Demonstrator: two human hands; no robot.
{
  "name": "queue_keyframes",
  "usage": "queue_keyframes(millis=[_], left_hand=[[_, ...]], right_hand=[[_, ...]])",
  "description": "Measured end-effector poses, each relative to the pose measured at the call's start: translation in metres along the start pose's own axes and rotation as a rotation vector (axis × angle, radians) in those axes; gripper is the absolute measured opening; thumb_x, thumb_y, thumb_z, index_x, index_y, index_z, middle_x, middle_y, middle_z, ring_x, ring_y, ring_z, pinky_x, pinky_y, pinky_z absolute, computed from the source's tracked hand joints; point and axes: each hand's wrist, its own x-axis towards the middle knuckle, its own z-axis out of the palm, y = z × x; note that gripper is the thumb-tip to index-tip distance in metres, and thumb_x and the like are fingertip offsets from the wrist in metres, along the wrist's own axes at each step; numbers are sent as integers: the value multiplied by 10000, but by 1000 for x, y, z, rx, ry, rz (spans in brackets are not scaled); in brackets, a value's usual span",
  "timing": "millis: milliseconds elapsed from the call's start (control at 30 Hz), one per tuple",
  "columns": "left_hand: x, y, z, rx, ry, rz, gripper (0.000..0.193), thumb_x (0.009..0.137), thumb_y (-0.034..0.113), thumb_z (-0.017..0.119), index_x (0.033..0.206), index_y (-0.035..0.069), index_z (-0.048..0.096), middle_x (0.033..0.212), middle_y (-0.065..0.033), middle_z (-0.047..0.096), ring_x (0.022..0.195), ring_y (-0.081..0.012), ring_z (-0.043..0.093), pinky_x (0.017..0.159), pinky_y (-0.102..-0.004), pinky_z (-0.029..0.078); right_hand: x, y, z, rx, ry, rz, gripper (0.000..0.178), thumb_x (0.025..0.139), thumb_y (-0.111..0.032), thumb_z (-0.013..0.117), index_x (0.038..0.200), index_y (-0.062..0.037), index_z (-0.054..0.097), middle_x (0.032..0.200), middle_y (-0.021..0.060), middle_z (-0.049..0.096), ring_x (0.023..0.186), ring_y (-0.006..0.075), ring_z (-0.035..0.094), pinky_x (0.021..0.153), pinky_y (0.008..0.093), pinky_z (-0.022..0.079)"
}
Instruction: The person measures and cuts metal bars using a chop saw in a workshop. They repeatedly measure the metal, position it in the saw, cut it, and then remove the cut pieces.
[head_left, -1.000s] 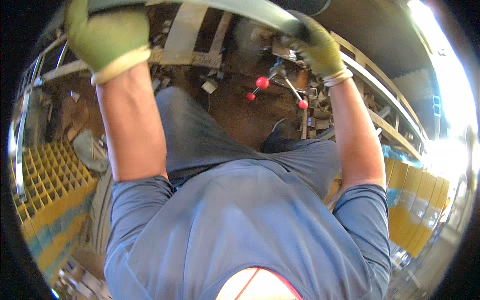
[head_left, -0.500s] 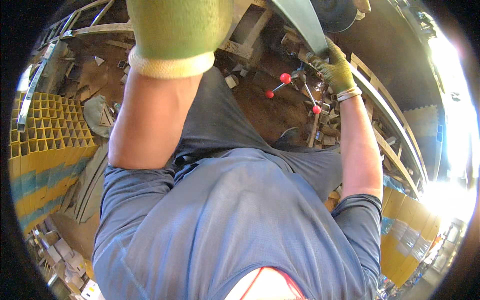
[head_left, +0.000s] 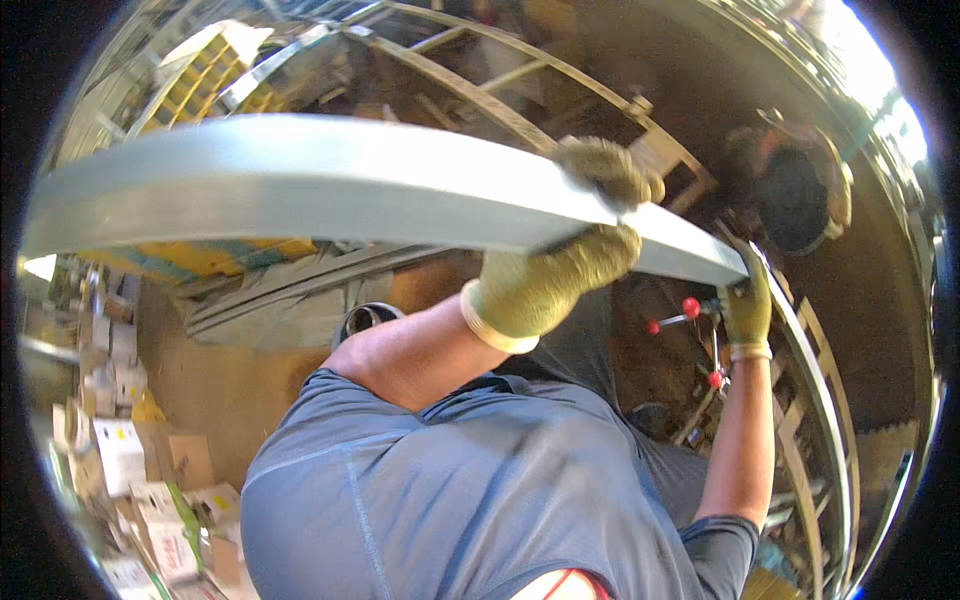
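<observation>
A long silver metal bar [head_left: 330, 190] runs across the front of me from the far left to the right. My left hand [head_left: 570, 275], in a yellow-green work glove, is wrapped round it right of the middle, the glove's darker fingers showing over the far side. My right hand [head_left: 748, 305], gloved the same way, holds the bar's right end; part of its fingers is hidden. Just left of my right hand stands a spoked handle with red ball knobs [head_left: 692, 308], its base partly hidden.
Far off lies a ladder-like metal frame [head_left: 470, 95]. Long rails [head_left: 835, 440] curve down the right side. White cartons [head_left: 120, 455] crowd the lower left. Behind the bar are stacked yellow tubes [head_left: 200, 80]. A dark rounded shape [head_left: 795, 200] at the upper right is unclear.
My left hand has come down and to the right and now shows on the bar. The bar has swung into view across the left side. The view has turned leftward.
</observation>
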Motion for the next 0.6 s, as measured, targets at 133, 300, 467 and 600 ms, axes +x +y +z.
queue_keyframes(millis=[133,300,467,600], left_hand=[[-61,28,-9,-160,129,-146,718,964,8,905,1601,53,577,1463,-92,737,1478,-285,641,1289,-490,482],[-107,38,-31,-215,304,-123,680,1045,-46,787,1664,97,547,1500,-38,744,1523,-234,614,1319,-424,445],[-144,60,-71,-649,663,-278,529,1059,-8,767,1560,90,626,1449,-70,774,1504,-268,634,1313,-467,490],[-184,44,-133,-797,793,-240,366,1038,32,783,1400,48,730,1404,-104,793,1468,-317,663,1287,-530,540]], right_hand=[[16,-2,-4,-57,-12,-114,636,838,92,639,1457,-36,715,1453,179,737,1378,358,695,1251,474,503],[68,-24,-27,-227,-64,-321,656,719,-72,882,1366,-80,772,1353,138,796,1288,377,725,1178,503,523],[118,-75,-4,-329,-242,-450,521,806,-102,831,1325,-85,781,1297,168,799,1238,419,719,1127,519,524],[131,-141,29,-460,-370,-514,473,806,-111,824,1277,-95,778,1260,156,802,1199,429,712,1079,534,521]])
